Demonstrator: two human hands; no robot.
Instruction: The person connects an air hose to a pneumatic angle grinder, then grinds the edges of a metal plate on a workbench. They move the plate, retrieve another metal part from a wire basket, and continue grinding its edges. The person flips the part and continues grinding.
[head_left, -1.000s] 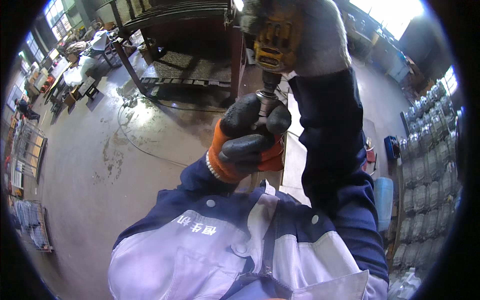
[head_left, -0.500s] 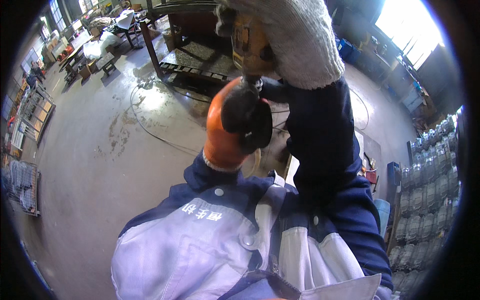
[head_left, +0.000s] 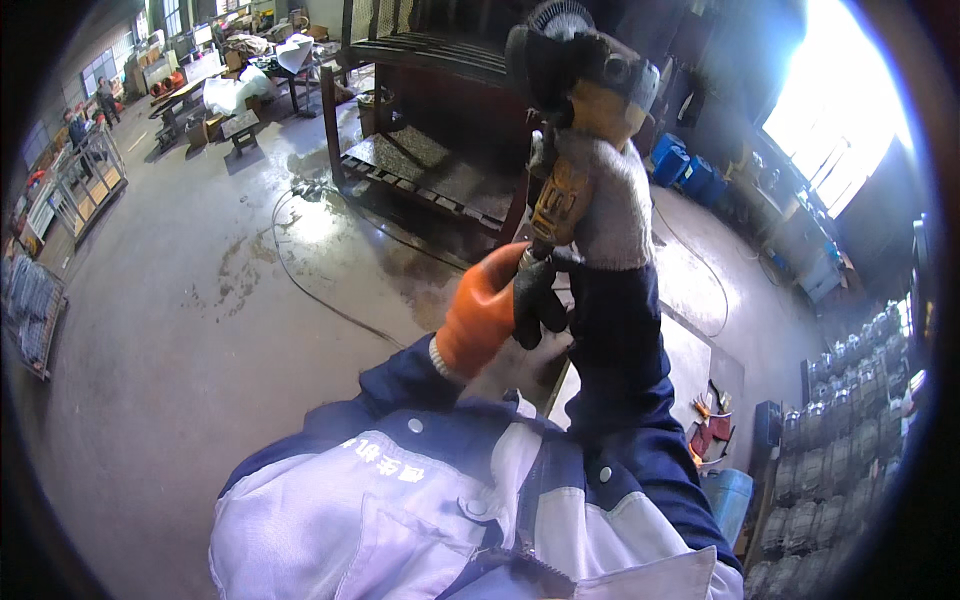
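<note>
Raised in front of me is a yellow angle grinder [head_left: 562,203], its head pointing up and away. A toothed or bristled grey wheel [head_left: 560,18] shows at its far end, beside a dark rounded part. My right hand [head_left: 615,195], in a whitish knit glove, is closed around the grinder's body. Below it, my left hand [head_left: 485,312], in an orange glove with black palm and fingertips, has its fingers closed at the metal fitting [head_left: 535,256] on the tool's rear end. Its fingers partly hide that fitting.
A dark metal rack [head_left: 430,190] with a slatted top stands ahead. A thin hose [head_left: 300,285] curves over the floor on the left. Blue drums [head_left: 685,165] stand at the far right, and stacked metal parts [head_left: 830,450] at the right. Wheeled cages [head_left: 95,185] stand at left.
The grinder and both hands sit lower and more in view, so its head and wheel now show. My right hand came down. The left hand shifted right and down, its fingers still at the rear fitting.
</note>
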